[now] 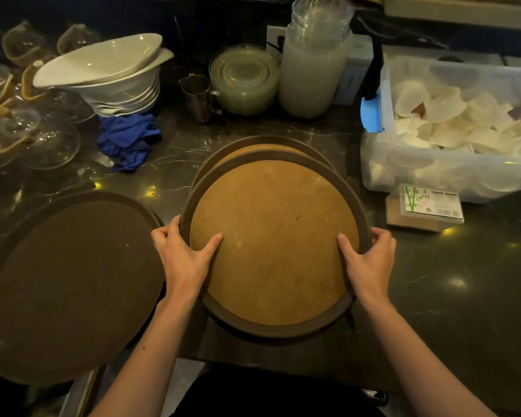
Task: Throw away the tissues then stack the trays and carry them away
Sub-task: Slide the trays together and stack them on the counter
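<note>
Cork-lined top tray [271, 236] is sitting offset on another tray [262, 145] mid-bench [433, 281], both hands gripping its rim: left hand [184, 254] and right hand [369, 260], thumbs inside. A third dark tray [69, 281] is overhanging the edge, likely to tip if nudged; the misaligned stack could slide when lifted.

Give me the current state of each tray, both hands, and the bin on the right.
Top tan tray: gripped at both sides, sitting offset on another tray.
Lower tan tray: underneath, only its far edge showing.
Dark tray: flat on the counter, apart, not stacked.
Left hand: clamped on the top tray's left rim.
Right hand: clamped on its right rim.
Clear plastic bin: open, holding white cups.
</note>
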Tool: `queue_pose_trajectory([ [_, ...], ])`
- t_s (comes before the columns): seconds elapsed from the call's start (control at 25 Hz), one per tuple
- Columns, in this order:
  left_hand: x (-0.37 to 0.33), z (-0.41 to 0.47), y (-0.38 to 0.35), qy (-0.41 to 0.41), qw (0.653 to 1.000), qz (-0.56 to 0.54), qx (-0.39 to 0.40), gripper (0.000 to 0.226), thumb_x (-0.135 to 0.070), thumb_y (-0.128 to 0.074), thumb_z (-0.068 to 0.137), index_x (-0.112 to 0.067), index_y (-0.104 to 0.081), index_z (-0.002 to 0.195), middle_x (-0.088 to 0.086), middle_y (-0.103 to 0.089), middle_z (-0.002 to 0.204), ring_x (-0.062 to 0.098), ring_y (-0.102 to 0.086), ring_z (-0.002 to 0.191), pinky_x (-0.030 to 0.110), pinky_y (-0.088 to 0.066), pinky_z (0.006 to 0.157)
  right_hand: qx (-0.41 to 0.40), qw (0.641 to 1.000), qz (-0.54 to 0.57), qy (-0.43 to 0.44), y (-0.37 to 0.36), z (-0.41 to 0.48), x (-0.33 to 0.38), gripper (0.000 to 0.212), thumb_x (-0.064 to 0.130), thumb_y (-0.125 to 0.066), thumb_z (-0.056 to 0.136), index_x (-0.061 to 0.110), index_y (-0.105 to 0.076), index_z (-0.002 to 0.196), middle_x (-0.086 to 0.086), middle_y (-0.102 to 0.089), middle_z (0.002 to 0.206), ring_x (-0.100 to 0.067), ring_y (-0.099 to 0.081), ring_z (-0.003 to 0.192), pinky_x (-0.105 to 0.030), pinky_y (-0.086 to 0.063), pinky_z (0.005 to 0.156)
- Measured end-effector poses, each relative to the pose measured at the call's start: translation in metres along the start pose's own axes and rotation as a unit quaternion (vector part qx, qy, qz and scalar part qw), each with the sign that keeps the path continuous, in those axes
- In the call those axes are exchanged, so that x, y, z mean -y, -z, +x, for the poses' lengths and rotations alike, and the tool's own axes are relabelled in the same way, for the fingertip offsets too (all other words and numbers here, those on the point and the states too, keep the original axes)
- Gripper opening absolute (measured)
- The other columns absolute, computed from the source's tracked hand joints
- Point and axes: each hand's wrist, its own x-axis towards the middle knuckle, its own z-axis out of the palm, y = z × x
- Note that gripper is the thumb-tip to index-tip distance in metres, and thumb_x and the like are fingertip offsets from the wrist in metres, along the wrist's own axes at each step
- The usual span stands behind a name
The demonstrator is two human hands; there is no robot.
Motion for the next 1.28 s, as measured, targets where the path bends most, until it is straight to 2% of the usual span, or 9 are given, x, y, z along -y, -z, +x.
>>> queue_pose_trajectory([
  [0.32,0.001,0.069,-0.021,-0.004,1.000,-0.001,0.030,0.091,-0.041,-0.084,0.069,-0.009,-0.038,0.142,0.007,-0.033,0.124,0.022,-0.039,0.117,0.034,-0.036,0.105,-0.002,1.000,-0.020,-0.024,-0.044,0.040,0.020,0.057,0.037,-0.077,0.081,0.014,-0.047,0.124,0.002,-0.041,0.117,-0.013,-0.047,0.105,-0.033,-0.045,0.090],
  [0.48,0.005,0.087,-0.032,0.004,0.999,0.009,0.044,0.091,-0.042,-0.083,0.069,-0.011,-0.038,0.142,0.008,-0.033,0.125,0.021,-0.038,0.115,0.032,-0.034,0.103,0.003,0.999,-0.042,-0.030,-0.057,0.053,0.020,0.059,0.037,-0.077,0.082,0.013,-0.046,0.125,0.000,-0.042,0.120,-0.013,-0.047,0.106,-0.038,-0.048,0.094],
  [0.72,0.003,0.087,-0.044,0.003,0.999,0.010,0.045,0.088,-0.040,-0.083,0.070,-0.008,-0.040,0.140,0.013,-0.032,0.127,0.027,-0.034,0.121,0.034,-0.032,0.103,0.001,0.998,-0.058,-0.009,-0.058,0.063,0.018,0.059,0.037,-0.077,0.082,0.011,-0.046,0.125,0.000,-0.040,0.119,-0.013,-0.046,0.105,-0.035,-0.046,0.092],
  [0.96,0.007,0.087,-0.047,0.000,0.999,0.017,0.044,0.090,-0.040,-0.082,0.071,-0.007,-0.038,0.141,0.014,-0.031,0.129,0.027,-0.031,0.122,0.033,-0.030,0.101,0.006,0.997,-0.073,-0.004,-0.061,0.063,0.012,0.062,0.039,-0.077,0.082,0.009,-0.045,0.126,-0.010,-0.038,0.127,-0.014,-0.042,0.106,-0.031,-0.041,0.092],
  [1.16,0.010,0.084,-0.049,-0.014,0.998,0.047,0.036,0.090,-0.044,-0.078,0.075,-0.007,-0.035,0.145,0.015,-0.031,0.127,0.028,-0.030,0.118,0.036,-0.032,0.100,-0.002,0.996,-0.092,0.003,-0.062,0.062,0.010,0.064,0.042,-0.075,0.083,0.008,-0.045,0.128,-0.011,-0.040,0.127,-0.016,-0.044,0.105,-0.036,-0.044,0.092],
  [1.28,0.010,0.083,-0.047,-0.015,0.997,0.066,0.042,0.090,-0.043,-0.076,0.077,-0.007,-0.032,0.147,0.016,-0.032,0.129,0.031,-0.031,0.120,0.041,-0.033,0.102,0.007,0.994,-0.112,0.006,-0.059,0.061,0.009,0.066,0.043,-0.072,0.085,0.008,-0.044,0.133,-0.012,-0.042,0.129,-0.025,-0.050,0.112,-0.040,-0.045,0.096],
])
